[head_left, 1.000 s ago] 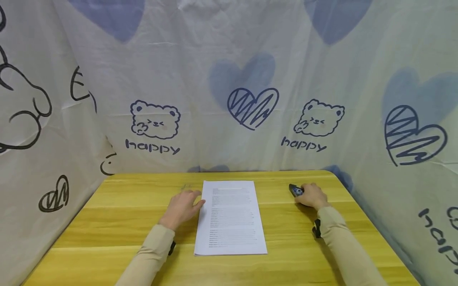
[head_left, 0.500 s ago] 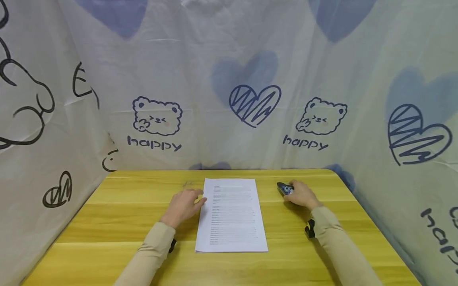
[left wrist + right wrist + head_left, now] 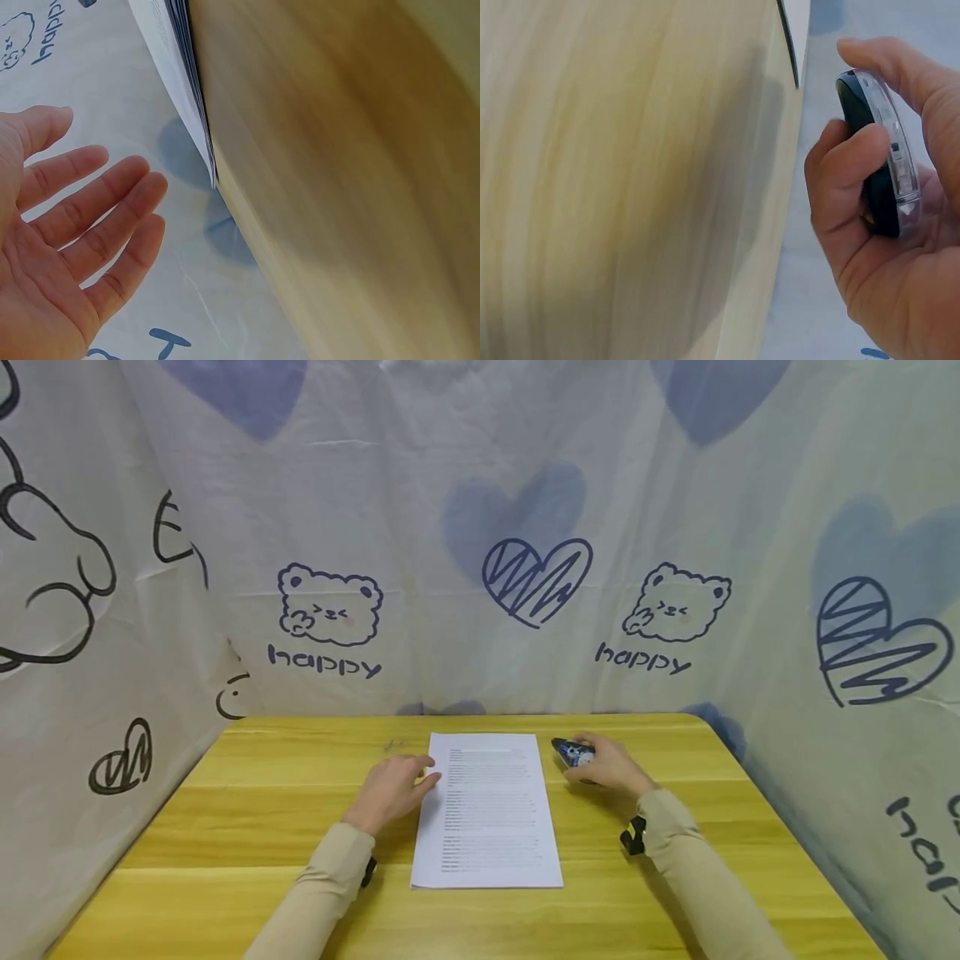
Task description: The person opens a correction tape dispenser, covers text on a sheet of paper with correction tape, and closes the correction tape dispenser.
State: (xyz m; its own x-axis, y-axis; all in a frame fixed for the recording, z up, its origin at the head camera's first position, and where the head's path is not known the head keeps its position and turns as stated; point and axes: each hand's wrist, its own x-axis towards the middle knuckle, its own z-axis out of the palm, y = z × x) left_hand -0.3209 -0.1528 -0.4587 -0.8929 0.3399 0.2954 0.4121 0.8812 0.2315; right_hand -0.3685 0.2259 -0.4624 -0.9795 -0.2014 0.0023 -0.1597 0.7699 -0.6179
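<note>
My right hand (image 3: 611, 767) holds a correction tape dispenser (image 3: 573, 752) just to the right of the paper, in the head view. In the right wrist view the dispenser (image 3: 885, 150) shows a black side and a clear side, gripped between thumb and curled fingers. It appears raised off the tabletop. A stack of printed paper (image 3: 491, 827) lies in the middle of the table. By its upper left edge is my left hand (image 3: 390, 793), fingers loosely extended and holding nothing. The left wrist view shows those fingers (image 3: 112, 187) spread beside the stack (image 3: 184, 82); contact is unclear.
The yellow wood-grain table (image 3: 247, 827) fills the lower view. A white curtain (image 3: 420, 485) with hearts, bears and writing hangs behind it and along both sides. A small faint clear item (image 3: 390, 746) appears on the table beyond the left hand.
My right hand has moved left with the correction tape dispenser, from the right part of the table to near the paper. My left hand has shifted slightly right, over the paper's edge.
</note>
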